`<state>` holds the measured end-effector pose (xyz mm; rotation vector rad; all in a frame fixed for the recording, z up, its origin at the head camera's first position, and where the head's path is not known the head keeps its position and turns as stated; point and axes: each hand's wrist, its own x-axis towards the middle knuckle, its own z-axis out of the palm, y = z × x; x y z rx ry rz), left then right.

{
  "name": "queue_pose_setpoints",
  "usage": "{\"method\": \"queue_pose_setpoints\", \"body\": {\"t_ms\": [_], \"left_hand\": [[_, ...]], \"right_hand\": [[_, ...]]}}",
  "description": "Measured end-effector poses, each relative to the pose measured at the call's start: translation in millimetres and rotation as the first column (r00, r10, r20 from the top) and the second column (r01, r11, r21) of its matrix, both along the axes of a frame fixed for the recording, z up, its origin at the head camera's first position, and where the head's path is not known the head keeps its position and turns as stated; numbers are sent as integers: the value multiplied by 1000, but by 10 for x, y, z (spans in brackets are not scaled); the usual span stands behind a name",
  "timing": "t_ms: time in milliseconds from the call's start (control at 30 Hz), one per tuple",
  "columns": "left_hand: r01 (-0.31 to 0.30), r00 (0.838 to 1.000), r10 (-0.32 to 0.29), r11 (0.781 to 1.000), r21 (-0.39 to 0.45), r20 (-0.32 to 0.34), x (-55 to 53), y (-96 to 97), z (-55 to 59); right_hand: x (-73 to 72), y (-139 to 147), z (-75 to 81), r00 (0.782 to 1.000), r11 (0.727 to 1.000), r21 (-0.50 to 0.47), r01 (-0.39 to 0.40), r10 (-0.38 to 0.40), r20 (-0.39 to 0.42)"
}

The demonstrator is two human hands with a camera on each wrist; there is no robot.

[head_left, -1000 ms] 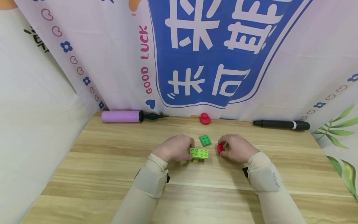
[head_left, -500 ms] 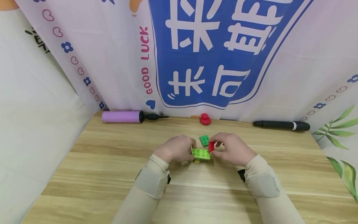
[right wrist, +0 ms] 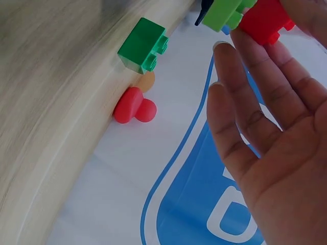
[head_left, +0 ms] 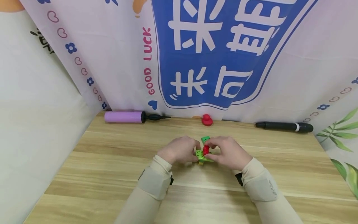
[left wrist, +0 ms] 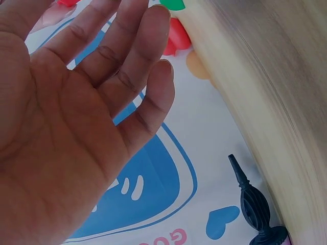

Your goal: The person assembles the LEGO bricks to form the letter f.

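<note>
In the head view my left hand (head_left: 181, 150) holds the left end of a lime green toy brick (head_left: 199, 154), which has a bit of yellow brick (head_left: 200, 163) under it. My right hand (head_left: 230, 153) pinches a red toy brick (head_left: 206, 150) between thumb and fingers, right over the lime brick's studs. The right wrist view has the red brick (right wrist: 264, 20) up against the lime brick (right wrist: 219, 15) at the top edge. Just behind the hands lies a green four-stud brick (right wrist: 140, 43), partly covered by the right fingers in the head view.
A red rubber duck (head_left: 207, 120) sits at the table's back edge, against the printed cloth. Back left lies a purple hand pump (head_left: 124, 117) with a black nozzle. A black rod-shaped thing with a white band (head_left: 283, 126) is at the back right of the wooden table (head_left: 112, 161).
My right hand has moved left with the red brick, from beside the lime brick to over its studs. The left hand and the lime brick have shifted slightly right.
</note>
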<state>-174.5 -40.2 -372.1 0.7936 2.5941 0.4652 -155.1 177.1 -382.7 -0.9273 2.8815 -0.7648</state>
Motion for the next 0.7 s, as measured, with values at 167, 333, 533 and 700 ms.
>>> {"method": "queue_pose_setpoints", "body": {"t_ms": [167, 333, 533, 700], "left_hand": [[-3, 1000, 3, 1000, 0, 6, -7, -1, -10], [-7, 1000, 7, 1000, 9, 23, -7, -3, -3], [-14, 1000, 13, 1000, 19, 17, -14, -11, -16], [-21, 1000, 21, 1000, 22, 16, -15, -23, -20]], "right_hand": [[15, -36, 5, 1000, 1000, 27, -12, 12, 8], [36, -54, 10, 1000, 999, 49, -11, 11, 15], [39, -69, -5, 1000, 999, 46, -11, 11, -2], [41, -79, -4, 1000, 999, 44, -10, 10, -2]]}}
